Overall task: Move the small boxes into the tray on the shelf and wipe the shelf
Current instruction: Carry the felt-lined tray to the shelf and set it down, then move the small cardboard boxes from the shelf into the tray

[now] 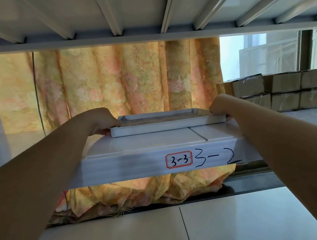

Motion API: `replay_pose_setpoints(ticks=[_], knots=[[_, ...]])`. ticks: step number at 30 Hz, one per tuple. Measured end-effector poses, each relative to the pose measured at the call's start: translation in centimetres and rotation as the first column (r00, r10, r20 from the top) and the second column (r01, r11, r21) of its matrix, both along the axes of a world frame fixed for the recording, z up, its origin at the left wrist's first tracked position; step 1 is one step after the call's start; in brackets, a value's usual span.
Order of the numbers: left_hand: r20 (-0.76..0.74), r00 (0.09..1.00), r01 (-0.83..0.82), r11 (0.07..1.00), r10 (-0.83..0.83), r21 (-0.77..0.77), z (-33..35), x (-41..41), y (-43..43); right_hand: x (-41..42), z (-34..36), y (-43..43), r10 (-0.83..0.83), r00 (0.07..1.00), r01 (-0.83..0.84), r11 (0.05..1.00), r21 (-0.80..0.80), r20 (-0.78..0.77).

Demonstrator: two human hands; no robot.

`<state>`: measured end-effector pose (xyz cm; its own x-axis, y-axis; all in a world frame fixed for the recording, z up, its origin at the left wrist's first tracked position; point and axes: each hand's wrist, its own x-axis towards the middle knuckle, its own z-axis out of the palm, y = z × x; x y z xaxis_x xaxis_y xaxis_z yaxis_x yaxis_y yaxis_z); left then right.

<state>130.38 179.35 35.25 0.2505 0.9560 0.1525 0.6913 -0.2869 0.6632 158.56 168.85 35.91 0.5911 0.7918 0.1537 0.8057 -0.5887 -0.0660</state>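
Note:
A shallow white tray [165, 126] lies on the white shelf [140, 144], a little behind its front edge. My left hand [100, 121] grips the tray's left end, fingers curled under and thumb over the rim. My right hand [221, 105] grips the right end the same way. Small brown cardboard boxes [283, 90] wrapped in clear film stand stacked in two layers at the right back of the same shelf, apart from the tray. Nothing shows inside the tray but a mottled bottom.
The shelf front carries a sticker "3-3" [179, 160] and handwritten "3-2". A yellow flowered curtain [115, 80] hangs behind. The ribbed underside of an upper shelf [148, 15] sits close overhead. A lower white shelf [214, 223] lies below, and a window [260, 54] is at the right.

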Motion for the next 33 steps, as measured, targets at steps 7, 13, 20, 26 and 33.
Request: replay_pose_setpoints(ticks=[7, 13, 20, 26, 33], knots=[[-0.008, 0.997, -0.071, 0.994, 0.072, 0.084, -0.2, -0.4, 0.3, 1.0, -0.7, 0.0, 0.004, 1.0, 0.0, 0.958, 0.285, -0.014], [-0.085, 0.991, -0.079, 0.97, 0.101, 0.231, -0.4, -0.4, 0.8, 0.7, -0.8, -0.3, 0.016, 0.998, -0.043, 0.905, 0.422, 0.066], [-0.21, 0.974, -0.012, 0.948, 0.083, 0.319, -0.5, -0.3, 1.2, 0.9, -1.1, 0.1, 0.054, 0.997, -0.072, 0.921, 0.384, 0.058], [-0.093, 0.995, 0.081, 0.839, -0.036, 0.539, 0.6, 1.1, -0.7, 0.8, -0.8, 0.1, 0.02, 0.989, -0.094, 0.857, 0.506, 0.149], [-0.15, 0.94, 0.336, 0.756, -0.306, 0.562, 2.7, 7.2, -6.0, 1.8, -0.1, -2.1, 0.028, 0.923, -0.298, 0.684, 0.666, 0.385]])
